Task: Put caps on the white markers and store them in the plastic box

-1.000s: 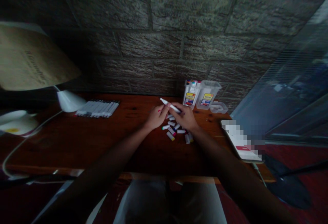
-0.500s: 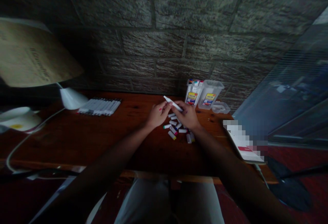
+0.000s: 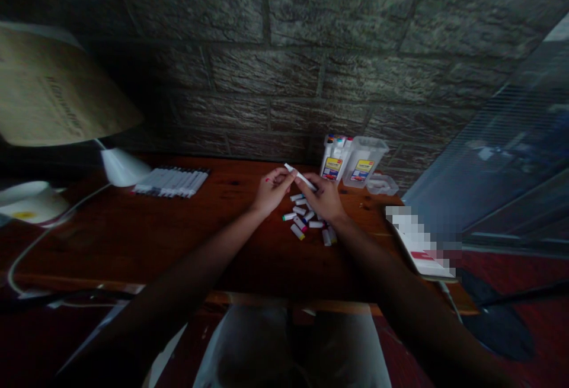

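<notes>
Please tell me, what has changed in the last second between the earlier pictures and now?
Little. The left hand lifted slightly, its fingers now at the far end of the white marker; the right hand still grips the near end. Nothing was picked up or let go. The loose caps, the row of markers and the two plastic containers stayed in place on the table.

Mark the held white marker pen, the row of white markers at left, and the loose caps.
White slim marker pen [image 3: 301, 178]: head view, mid-barrel.
Row of white plastic markers [image 3: 171, 182]: head view, centre of row.
Loose white marker caps [image 3: 296, 231]: head view, nearest cap.
</notes>
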Available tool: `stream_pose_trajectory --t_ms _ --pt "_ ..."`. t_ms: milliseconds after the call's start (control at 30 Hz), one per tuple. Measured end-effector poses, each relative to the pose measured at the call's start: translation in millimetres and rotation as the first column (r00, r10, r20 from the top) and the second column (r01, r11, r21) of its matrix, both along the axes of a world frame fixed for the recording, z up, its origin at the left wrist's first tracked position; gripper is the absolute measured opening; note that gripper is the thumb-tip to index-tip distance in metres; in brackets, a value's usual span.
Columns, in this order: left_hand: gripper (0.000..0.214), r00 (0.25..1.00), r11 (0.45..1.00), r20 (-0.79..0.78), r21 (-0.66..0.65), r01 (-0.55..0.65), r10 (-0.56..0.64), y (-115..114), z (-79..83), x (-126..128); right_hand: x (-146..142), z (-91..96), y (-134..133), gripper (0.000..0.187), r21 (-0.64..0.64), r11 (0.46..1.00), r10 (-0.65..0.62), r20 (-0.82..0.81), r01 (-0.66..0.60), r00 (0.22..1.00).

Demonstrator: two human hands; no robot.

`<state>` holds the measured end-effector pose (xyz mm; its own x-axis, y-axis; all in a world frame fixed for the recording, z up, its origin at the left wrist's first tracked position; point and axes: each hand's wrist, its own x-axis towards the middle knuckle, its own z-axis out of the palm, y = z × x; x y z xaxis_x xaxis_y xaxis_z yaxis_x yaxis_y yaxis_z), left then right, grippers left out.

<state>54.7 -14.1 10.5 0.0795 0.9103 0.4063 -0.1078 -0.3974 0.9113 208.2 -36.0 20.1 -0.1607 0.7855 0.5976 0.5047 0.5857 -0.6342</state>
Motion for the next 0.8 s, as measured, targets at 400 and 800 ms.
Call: stream_pose_trajectory --t_ms 400,800 --pt "0.044 0.999 1.000 -0.035 -0.009 -0.006 0.006 -3 -1.6 2 0 2.0 -1 0.045 0.018 0.998 -0.067 0.061 0.066 0.996" --pt "0.039 0.864 0.945 -0.486 0.325 0.040 0.130 -16 -0.7 -2 3 0.9 2 0.039 0.015 0.996 -0.083 -0.026 0.083 0.996"
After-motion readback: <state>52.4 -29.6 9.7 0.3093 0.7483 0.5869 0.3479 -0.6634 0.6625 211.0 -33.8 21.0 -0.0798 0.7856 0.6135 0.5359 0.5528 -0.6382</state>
